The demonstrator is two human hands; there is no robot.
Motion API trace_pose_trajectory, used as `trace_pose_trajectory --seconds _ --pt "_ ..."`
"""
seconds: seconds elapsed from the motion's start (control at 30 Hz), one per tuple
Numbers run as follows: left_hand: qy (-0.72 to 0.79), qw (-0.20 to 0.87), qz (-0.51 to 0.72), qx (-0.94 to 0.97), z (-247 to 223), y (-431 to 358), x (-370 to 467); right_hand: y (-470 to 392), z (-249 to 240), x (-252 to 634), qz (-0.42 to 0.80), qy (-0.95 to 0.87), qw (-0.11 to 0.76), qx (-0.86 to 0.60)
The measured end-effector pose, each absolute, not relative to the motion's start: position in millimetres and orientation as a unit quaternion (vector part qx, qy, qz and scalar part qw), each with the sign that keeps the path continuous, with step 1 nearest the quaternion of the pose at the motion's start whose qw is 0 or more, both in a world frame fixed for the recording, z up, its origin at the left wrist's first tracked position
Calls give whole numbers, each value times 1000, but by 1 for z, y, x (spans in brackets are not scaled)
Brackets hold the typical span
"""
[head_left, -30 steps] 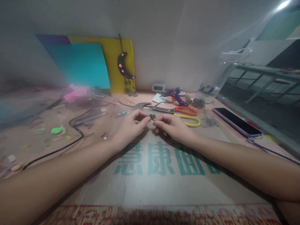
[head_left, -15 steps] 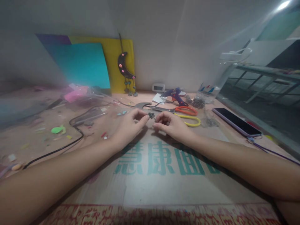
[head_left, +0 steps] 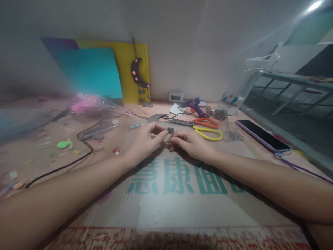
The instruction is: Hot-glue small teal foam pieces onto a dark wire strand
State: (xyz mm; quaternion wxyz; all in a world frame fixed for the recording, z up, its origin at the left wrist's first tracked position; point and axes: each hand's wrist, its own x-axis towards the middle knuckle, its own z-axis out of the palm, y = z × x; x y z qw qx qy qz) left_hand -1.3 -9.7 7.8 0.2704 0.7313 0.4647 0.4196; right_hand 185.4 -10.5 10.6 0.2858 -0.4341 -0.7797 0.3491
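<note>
My left hand (head_left: 149, 140) pinches a small dark grey-green knotted piece (head_left: 170, 130), perhaps cord or wire, between thumb and fingertips. Close against its right side is my right hand (head_left: 191, 143), with thumb and fingers pressed together. Whatever those right fingertips grip is too small to make out. Both hands are just above the table, over a sheet with green printed characters (head_left: 178, 177). Behind them lies a scissors-like cutting tool with one orange and one yellow handle (head_left: 210, 135).
A blue glue gun (head_left: 194, 105) and a small white digital display (head_left: 176, 97) are at the back. A phone (head_left: 262, 135) lies on the right. Scraps and a black cable (head_left: 87, 152) cover the left. A dark moon ornament (head_left: 136, 73) hangs before yellow card (head_left: 125, 62).
My right hand has come in slightly to the left, and its fingers are closer together. The small dark piece in my left fingertips has shifted slightly right; the gap between the hands is smaller.
</note>
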Motion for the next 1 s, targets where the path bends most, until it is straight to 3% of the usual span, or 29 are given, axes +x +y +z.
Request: trace_pose_trajectory --seconds 0.43,0.8,1.0 --pt "455 276 423 733 8 -10 -2 -11 12 185 342 -802 264 -413" --pt "459 271 432 727 6 -8 -3 -6 4 189 339 -744 403 -412" --pt "453 289 409 738 11 -10 0 -9 9 189 306 -748 404 -429"
